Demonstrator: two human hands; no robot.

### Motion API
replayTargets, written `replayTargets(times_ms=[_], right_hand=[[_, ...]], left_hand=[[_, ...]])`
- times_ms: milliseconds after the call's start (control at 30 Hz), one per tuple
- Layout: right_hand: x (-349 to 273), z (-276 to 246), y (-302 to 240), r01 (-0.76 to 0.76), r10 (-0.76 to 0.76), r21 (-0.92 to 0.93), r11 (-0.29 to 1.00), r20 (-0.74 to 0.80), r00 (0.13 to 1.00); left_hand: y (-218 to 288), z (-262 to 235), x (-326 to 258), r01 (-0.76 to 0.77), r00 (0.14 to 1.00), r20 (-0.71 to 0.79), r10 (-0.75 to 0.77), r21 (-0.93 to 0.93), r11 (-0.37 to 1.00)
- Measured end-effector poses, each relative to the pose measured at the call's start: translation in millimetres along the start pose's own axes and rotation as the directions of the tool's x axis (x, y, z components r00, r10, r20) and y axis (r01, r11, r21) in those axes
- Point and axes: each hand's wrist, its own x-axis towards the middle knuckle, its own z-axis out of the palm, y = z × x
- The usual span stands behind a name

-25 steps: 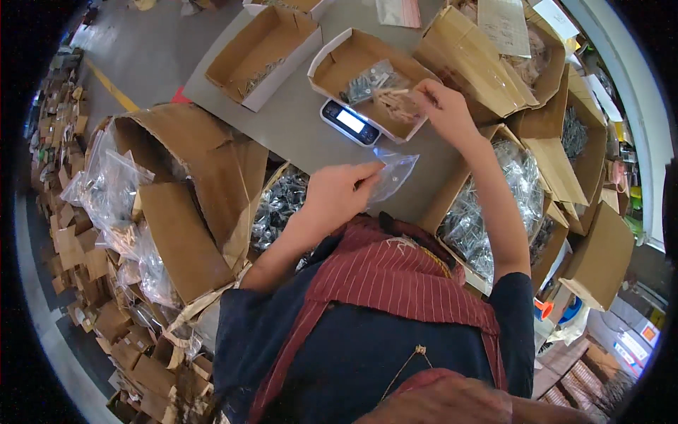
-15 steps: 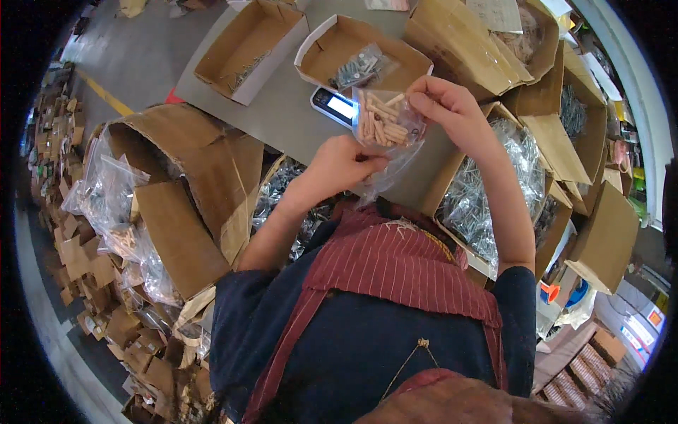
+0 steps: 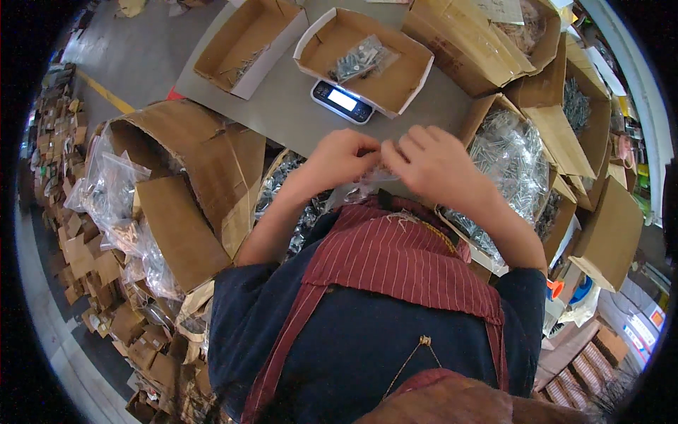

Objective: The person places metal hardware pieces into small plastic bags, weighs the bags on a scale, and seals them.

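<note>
In front of the apron, my left hand (image 3: 342, 160) and my right hand (image 3: 436, 164) are drawn close together, fingers curled. Between and below them hangs a clear plastic bag (image 3: 353, 193), pinched by both hands near its upper edge. Its contents are mostly hidden behind my hands, and the bag of wooden dowels does not show. Beyond my hands, a digital scale (image 3: 342, 101) with a lit screen lies on the grey table. A white-edged cardboard tray (image 3: 399, 88) rests partly over it, holding a clear bag of screws and metal fittings (image 3: 362, 60).
Another cardboard tray (image 3: 236, 35) with a few loose screws stands at the far left. Open cartons of hardware surround me: bagged long screws (image 3: 505, 166) on the right, metal parts (image 3: 305, 230) beside my left forearm. A large carton (image 3: 180, 219) with bagged pieces stands left.
My right hand has come down toward my left, and the bag of wooden dowels it held up has gone out of sight. The scale and tray show fully now.
</note>
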Motion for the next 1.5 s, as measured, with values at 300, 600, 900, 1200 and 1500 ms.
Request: replayTargets(times_ms=[300,600,900,1200,1500], right_hand=[[8.6,2.4,-7.7,0.061,-0.038,0.180,0.982,-0.125,0.991],[23.0,9.6,11.1,-0.014,0.101,0.414,0.910,-0.189,0.977],[110.3,131.3,92.6,-0.105,0.105,0.151,0.983,0.007,0.994],[111.4,137.8,126.7,-0.313,0.357,0.320,0.894,-0.089,0.930],[107.1,146.5,110.1,-0.113,0.103,0.217,0.970,0.054,0.993]], left_hand=[[-30.3,19.1,5.3,-0.084,0.992,-0.112,0.054,-0.275,0.958],[-33.7,14.3,-3.9,-0.117,0.977,-0.212,0.025,-0.432,0.894],[-25.8,8.3,-18.3,-0.215,0.947,-0.298,0.117,-0.319,0.923],[-27.1,4.1,-15.0,-0.154,0.950,-0.309,0.039,-0.357,0.921],[-20.2,22.3,-2.2,-0.118,0.982,-0.178,0.056,-0.363,0.924]])
